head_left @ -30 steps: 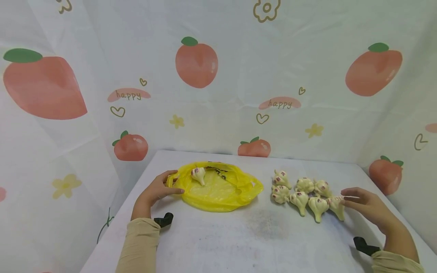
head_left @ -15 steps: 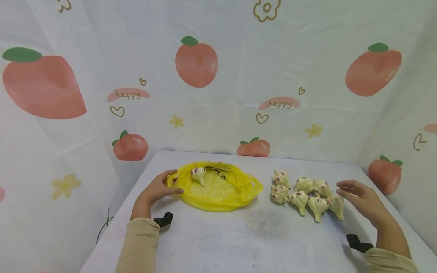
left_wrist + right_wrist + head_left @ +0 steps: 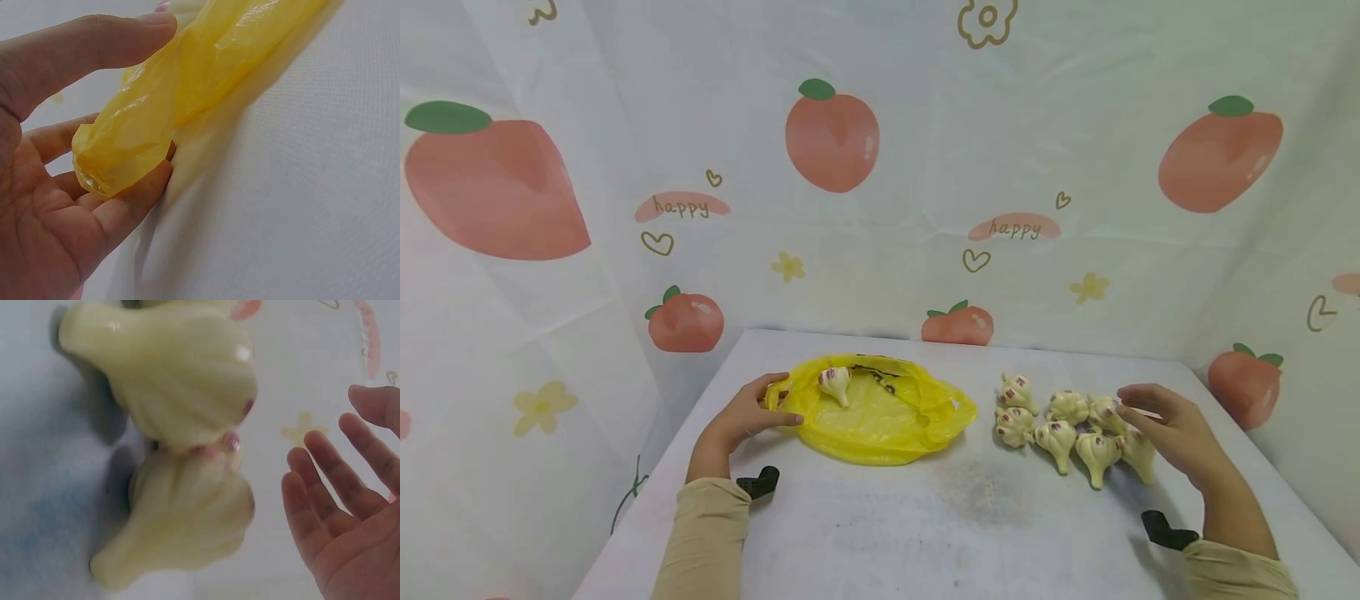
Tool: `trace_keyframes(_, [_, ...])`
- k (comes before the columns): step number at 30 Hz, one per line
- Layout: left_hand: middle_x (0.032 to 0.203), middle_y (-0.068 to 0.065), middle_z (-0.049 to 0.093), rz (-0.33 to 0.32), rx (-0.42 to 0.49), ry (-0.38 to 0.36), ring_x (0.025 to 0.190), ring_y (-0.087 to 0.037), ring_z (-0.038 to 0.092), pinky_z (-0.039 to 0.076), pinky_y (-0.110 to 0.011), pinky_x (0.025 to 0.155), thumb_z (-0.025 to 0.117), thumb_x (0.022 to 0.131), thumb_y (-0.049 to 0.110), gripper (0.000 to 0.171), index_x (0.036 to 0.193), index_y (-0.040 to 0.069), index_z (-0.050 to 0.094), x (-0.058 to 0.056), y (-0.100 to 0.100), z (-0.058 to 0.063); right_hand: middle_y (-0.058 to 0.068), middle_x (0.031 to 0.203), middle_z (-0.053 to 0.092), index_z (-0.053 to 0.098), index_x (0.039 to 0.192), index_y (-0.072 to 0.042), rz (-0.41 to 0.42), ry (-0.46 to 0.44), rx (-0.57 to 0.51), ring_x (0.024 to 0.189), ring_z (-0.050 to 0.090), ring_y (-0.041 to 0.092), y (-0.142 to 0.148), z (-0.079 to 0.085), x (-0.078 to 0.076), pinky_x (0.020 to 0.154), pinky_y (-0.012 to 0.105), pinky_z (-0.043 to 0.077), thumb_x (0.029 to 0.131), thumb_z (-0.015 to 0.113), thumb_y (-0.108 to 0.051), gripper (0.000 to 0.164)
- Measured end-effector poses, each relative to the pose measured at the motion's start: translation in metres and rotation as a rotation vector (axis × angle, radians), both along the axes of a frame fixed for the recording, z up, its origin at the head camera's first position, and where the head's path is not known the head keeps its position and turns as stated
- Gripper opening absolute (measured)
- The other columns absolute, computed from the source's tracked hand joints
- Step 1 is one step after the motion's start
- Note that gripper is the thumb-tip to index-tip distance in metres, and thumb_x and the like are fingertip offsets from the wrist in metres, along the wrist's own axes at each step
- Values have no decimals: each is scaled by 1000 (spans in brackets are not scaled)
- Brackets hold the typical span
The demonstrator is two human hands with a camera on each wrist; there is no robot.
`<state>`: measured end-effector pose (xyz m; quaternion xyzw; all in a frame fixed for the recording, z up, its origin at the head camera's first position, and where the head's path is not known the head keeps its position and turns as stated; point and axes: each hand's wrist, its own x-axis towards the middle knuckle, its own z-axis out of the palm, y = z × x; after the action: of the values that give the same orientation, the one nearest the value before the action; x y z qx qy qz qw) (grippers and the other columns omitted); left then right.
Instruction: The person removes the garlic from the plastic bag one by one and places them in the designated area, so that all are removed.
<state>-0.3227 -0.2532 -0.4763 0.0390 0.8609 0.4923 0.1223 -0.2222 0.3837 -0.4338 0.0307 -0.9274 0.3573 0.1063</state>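
Holding the edge of the yellow plastic bag [image 3: 880,412] with my left hand [image 3: 741,421], thumb on top and fingers [image 3: 134,190] curled under a bunched-up bit of the plastic, so it's pinched between them. The bag is lying flat and open on the white table [image 3: 925,517], left of the middle, and there's one garlic bulb [image 3: 836,383] sitting inside it near the back rim.

My right hand [image 3: 1168,429] is over on the other side, hovering at the right end of the garlic pile [image 3: 1063,421]. It's loose and not gripping anything: the wrist view shows my fingers [image 3: 337,487] spread and fairly straight, with two bulbs right beside them but a gap in between. From the head view it looks like my fingertips are just about at the nearest bulb [image 3: 1138,454], though I can't tell if they actually touch it.

Peach-print cloth [image 3: 880,167] hangs behind the table.
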Motion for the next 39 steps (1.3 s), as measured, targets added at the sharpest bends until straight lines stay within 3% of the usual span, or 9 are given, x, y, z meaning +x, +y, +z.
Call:
trace_keyframes(9, [171, -21, 31, 4, 2, 0, 146, -42, 38, 37, -64, 124, 93, 81, 35, 103, 165, 16, 36, 0, 1, 0, 34, 133, 65, 62, 133, 3, 49, 72, -31, 104, 46, -28, -19, 3, -2, 83, -2, 43, 105, 68, -20, 37])
trace_keyframes(16, [170, -21, 32, 1, 4, 1, 146, -43, 39, 39, -63, 122, 93, 81, 35, 103, 165, 16, 36, 0, -1, -1, 31, 136, 63, 61, 134, 2, 79, 48, -34, 107, 48, -25, -29, 5, -4, 84, 0, 46, 106, 67, -22, 37])
trace_keyframes(20, [171, -21, 30, -1, 7, -1, 147, -43, 38, 39, -63, 122, 93, 82, 35, 102, 165, 16, 36, 1, 0, 0, 31, 138, 63, 60, 136, 2, 78, 17, -33, 118, 70, 16, -35, 7, -3, 82, 7, 52, 106, 67, -23, 39])
trace_keyframes(23, [171, -21, 30, -2, 8, -3, 148, -43, 37, 38, -63, 123, 92, 82, 35, 102, 165, 16, 36, 1, 0, 0, 32, 139, 62, 59, 138, 2, 95, 8, -50, 124, 66, 52, -39, 8, -3, 79, 13, 55, 106, 66, -20, 39])
trace_keyframes(24, [171, -21, 30, -2, 8, -3, 148, -43, 36, 38, -63, 123, 92, 82, 35, 102, 165, 16, 36, 1, 0, 1, 32, 140, 61, 59, 138, 2, 101, 9, -56, 124, 65, 54, -41, 8, -3, 79, 15, 56, 106, 66, -19, 39])
trace_keyframes(26, [171, -21, 30, -2, 4, -1, 148, -43, 37, 37, -64, 123, 92, 82, 35, 102, 165, 16, 36, 0, 0, 2, 31, 139, 62, 60, 137, 1, 112, 28, -56, 124, 68, 44, -43, 9, -4, 81, 13, 55, 105, 67, -17, 37])
trace_keyframes(28, [171, -21, 30, -1, 5, 1, 147, -43, 37, 37, -64, 124, 92, 82, 35, 102, 165, 16, 36, -1, 0, 2, 29, 138, 64, 62, 135, 1, 120, 53, -53, 120, 70, 20, -45, 9, -6, 82, 11, 54, 105, 68, -15, 35])
trace_keyframes(32, [171, -21, 30, -2, 3, 4, 148, -43, 37, 36, -64, 124, 93, 81, 36, 103, 165, 16, 36, -1, 0, 2, 26, 133, 66, 64, 132, 1, 141, 98, -58, 111, 54, -18, -51, 9, -9, 86, 3, 49, 103, 70, -13, 33])
trace_keyframes(39, [171, -22, 30, -3, -7, -4, 147, -43, 37, 35, -65, 124, 92, 82, 37, 103, 165, 17, 36, 2, 1, 1, 25, 130, 67, 64, 131, 1, 194, 124, -83, 112, 54, -17, -67, 11, -12, 90, 3, 49, 104, 68, -14, 31])
